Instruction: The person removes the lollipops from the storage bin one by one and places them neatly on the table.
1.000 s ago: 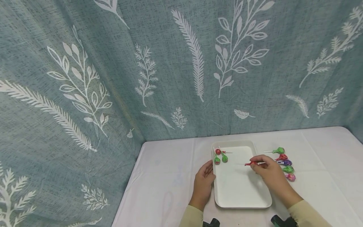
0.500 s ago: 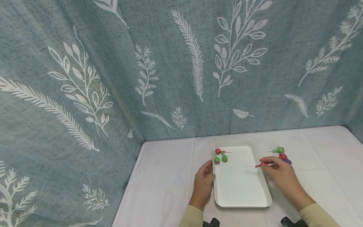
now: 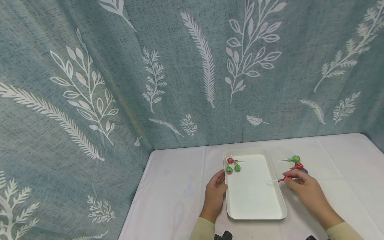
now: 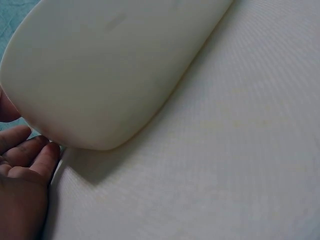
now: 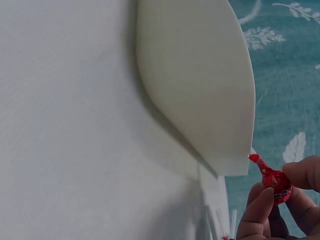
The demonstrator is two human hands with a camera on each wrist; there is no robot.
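Note:
My left hand (image 3: 215, 193) grips the left edge of a white rectangular tray (image 3: 255, 203); its fingers (image 4: 44, 159) lie against the outer wall in the left wrist view. My right hand (image 3: 307, 190) pinches a lollipop in red wrapping (image 5: 275, 185) by its round head, just outside the tray's right edge. Its white stick points left across the rim. Within the tray's far left corner lie a red lollipop (image 3: 230, 160) and two green lollipops, one of them (image 3: 229, 170) against the left wall.
Right of the tray, a green lollipop (image 3: 295, 159), a red lollipop (image 3: 298, 165) and a purple lollipop (image 3: 304, 170) lie in a column, partly behind my right hand. A white cloth (image 3: 171, 186) covers the table. A blue-green leaf-patterned curtain (image 3: 192, 66) hangs behind and left.
My right hand has moved right and slightly nearer, carrying the red lollipop from above the tray to beyond its right rim. The left hand and tray stay in place.

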